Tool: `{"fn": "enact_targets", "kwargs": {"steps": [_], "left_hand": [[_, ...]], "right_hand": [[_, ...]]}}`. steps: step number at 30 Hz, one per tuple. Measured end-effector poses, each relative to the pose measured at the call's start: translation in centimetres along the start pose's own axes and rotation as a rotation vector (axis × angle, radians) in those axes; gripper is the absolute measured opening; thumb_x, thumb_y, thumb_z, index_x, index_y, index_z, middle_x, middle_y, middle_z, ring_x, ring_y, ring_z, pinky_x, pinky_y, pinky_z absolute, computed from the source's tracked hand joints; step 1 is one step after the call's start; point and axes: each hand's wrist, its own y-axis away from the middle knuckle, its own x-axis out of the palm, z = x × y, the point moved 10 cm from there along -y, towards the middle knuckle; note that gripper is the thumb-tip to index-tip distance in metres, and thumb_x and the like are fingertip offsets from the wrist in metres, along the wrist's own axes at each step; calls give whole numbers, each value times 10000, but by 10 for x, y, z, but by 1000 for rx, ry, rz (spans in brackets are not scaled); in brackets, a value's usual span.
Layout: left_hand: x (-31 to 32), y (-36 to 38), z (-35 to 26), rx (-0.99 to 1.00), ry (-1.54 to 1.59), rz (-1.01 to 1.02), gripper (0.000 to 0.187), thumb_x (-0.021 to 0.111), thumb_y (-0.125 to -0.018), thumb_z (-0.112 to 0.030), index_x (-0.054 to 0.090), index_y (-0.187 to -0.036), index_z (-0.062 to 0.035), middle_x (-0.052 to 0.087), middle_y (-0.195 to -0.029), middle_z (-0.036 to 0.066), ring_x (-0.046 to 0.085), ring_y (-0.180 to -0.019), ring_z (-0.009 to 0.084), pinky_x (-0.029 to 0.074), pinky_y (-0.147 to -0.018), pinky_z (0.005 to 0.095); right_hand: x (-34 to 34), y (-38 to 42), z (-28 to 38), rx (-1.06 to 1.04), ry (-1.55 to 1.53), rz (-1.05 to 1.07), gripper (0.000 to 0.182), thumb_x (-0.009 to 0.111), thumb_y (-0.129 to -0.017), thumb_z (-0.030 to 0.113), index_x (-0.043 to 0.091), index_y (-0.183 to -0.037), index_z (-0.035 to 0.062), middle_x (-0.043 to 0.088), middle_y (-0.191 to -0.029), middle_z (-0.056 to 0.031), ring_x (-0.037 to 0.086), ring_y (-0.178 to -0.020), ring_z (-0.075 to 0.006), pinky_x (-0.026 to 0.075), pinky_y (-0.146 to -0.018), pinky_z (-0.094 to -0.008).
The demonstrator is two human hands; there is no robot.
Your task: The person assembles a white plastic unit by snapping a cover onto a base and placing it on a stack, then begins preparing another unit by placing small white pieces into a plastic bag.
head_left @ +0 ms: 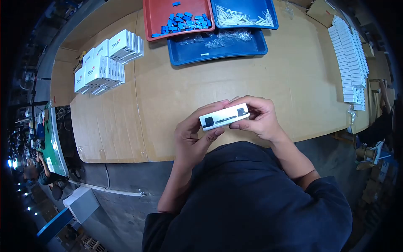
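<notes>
1. The left hand [191,134] curls upward, fingers closed in a grip (thumb on top).
2. The right hand [258,117] meets it, fingers pinched shut.
3. Both forearms angle inward, elbows bent.

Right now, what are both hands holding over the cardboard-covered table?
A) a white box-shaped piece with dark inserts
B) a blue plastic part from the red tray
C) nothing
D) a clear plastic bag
A: the left hand and the right hand grip the two ends of a white box-shaped piece that shows dark inserts, held above the table.
</notes>
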Motion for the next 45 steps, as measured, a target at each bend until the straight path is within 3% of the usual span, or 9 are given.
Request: {"fn": "enact_targets", "kwargs": {"steps": [5,8,21,30,33,36,38,40,45], "left_hand": [[3,1,-4,50,10,28,416,779,-926,-158,644,-1247,69,689,-1276,255,637,-1270,372,534,-1069,444],[4,2,-5,68,50,42,380,766,-917,-53,658,-1265,50,694,-1292,230,635,-1283,328,515,-1084,407],[3,2,-3,78,87,31,358,755,-926,-46,659,-1258,49,691,-1293,230,633,-1283,318,526,-1059,394],[5,2,-4,103,74,57,406,759,-923,-57,634,-1296,40,679,-1316,223,639,-1271,310,515,-1071,392],[-1,0,-2,46,65,-29,406,742,-942,-36,606,-1316,37,676,-1306,177,665,-1210,263,519,-1052,362],[-11,10,35,-198,60,-41,339,697,-968,27,579,-1283,65,631,-1262,102,621,-1174,131,515,-984,268],[-11,12,38,-177,20,-36,327,702,-972,8,591,-1277,53,627,-1259,98,609,-1185,137,495,-1002,275],[-8,13,34,-158,-18,-35,315,706,-977,-11,604,-1270,41,622,-1257,94,598,-1197,142,476,-1019,282],[-5,16,31,-84,-44,-44,282,745,-949,-17,637,-1207,24,621,-1189,79,607,-1096,119,480,-946,261]], "right_hand": [[4,-3,16,-50,94,35,400,839,-810,-38,714,-1190,-30,762,-1092,-106,716,-1018,-164,556,-916,-311],[6,-3,22,-101,141,63,403,840,-811,-26,714,-1194,-24,765,-1081,-108,724,-999,-171,563,-895,-311],[9,0,27,-168,257,35,373,828,-851,68,701,-1188,-27,768,-1093,-141,745,-1014,-228,566,-913,-341],[9,2,21,-159,227,26,362,809,-890,74,680,-1210,-36,757,-1107,-128,729,-1028,-198,569,-899,-320],[-3,3,4,-1,-26,-95,393,796,-910,71,649,-1258,-39,723,-1155,-105,700,-1061,-173,569,-903,-316],[-4,-5,8,-3,49,-98,374,789,-910,47,650,-1248,-30,695,-1172,-94,668,-1092,-163,543,-941,-313],[-6,-7,7,-1,84,-104,365,786,-910,34,651,-1244,-26,681,-1181,-88,652,-1108,-158,530,-960,-311],[5,-8,14,-129,295,32,347,782,-887,14,669,-1214,-3,677,-1167,-92,647,-1091,-169,514,-944,-307],[14,-6,23,-185,338,50,313,799,-867,31,693,-1160,5,689,-1112,-98,666,-1016,-188,519,-875,-302]]}}
